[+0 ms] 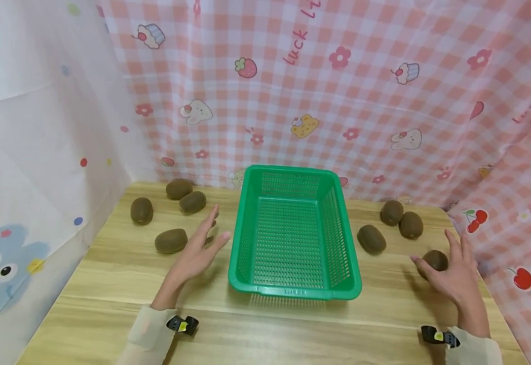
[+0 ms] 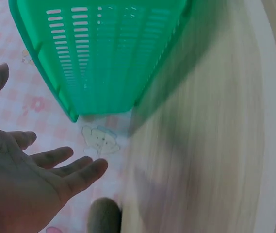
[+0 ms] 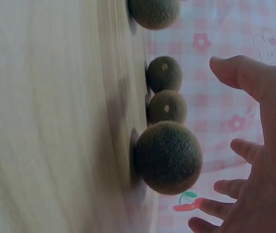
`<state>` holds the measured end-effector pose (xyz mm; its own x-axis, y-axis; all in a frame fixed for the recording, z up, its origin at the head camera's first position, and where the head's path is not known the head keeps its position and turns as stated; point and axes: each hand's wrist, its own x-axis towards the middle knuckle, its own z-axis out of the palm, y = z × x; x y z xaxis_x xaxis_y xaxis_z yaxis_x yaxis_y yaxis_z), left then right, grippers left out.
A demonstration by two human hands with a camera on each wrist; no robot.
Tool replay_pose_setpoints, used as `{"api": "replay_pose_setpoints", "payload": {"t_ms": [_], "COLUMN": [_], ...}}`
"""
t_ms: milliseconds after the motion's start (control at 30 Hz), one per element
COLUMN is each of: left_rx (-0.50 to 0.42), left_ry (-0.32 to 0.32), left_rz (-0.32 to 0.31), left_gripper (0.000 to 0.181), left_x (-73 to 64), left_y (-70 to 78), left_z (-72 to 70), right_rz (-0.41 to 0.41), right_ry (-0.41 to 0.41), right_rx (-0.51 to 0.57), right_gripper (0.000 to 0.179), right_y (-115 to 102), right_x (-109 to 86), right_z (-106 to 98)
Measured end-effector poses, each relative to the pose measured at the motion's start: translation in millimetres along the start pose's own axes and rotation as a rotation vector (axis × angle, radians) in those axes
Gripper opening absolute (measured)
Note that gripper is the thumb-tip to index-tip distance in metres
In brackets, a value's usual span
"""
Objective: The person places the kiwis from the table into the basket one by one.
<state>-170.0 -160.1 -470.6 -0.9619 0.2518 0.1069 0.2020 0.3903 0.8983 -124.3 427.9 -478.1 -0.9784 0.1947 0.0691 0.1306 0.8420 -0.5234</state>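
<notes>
An empty green plastic basket (image 1: 293, 293) with slotted walls stands mid-table. To its left, my left hand (image 1: 197, 256) hovers with spread fingers, holding nothing; a brown kiwi (image 1: 171, 241) lies just beside it. Part of another dark shape shows behind those fingers, mostly hidden. On the far right my right hand (image 1: 457, 274) reaches over a kiwi (image 1: 435, 260), thumb on one side and fingers on the other. In the right wrist view a gap shows between that kiwi (image 3: 169, 158) and the extended fingers.
Farther left lie more kiwis, one alone (image 1: 142, 211) and a touching pair (image 1: 193, 203). Right of the basket sit a single kiwi (image 1: 372, 239) and another pair (image 1: 411, 225). A checked cloth (image 1: 270, 111) hangs along the table's back edge, with cloth at both sides.
</notes>
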Motion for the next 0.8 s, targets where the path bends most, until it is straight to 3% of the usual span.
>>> {"api": "replay_pose_setpoints", "payload": {"t_ms": [167,400,600,800], "left_rx": [-0.113,-0.268,-0.392,-0.453], "left_ry": [-0.023,-0.079,-0.118,-0.083], "left_rz": [-0.044,-0.046,-0.033,-0.061], "left_gripper": [0.074,0.073,0.067,0.065], "left_x": [2.9,7.7,10.5,7.9], "left_y": [0.5,3.8,7.3,9.0], "left_z": [7.7,14.5,15.9,16.3], "right_rz": [0.030,0.035,0.092,0.083], "right_ry": [-0.019,-0.022,-0.064,-0.053], "right_rx": [0.057,0.088,0.103,0.065], "right_gripper": [0.105,0.101,0.100,0.088], "right_y": [4.4,7.6,9.7,12.4], "right_x": [0.7,1.1,-1.3,-1.2], "right_z": [0.1,-0.8,-5.4,-5.6]}}
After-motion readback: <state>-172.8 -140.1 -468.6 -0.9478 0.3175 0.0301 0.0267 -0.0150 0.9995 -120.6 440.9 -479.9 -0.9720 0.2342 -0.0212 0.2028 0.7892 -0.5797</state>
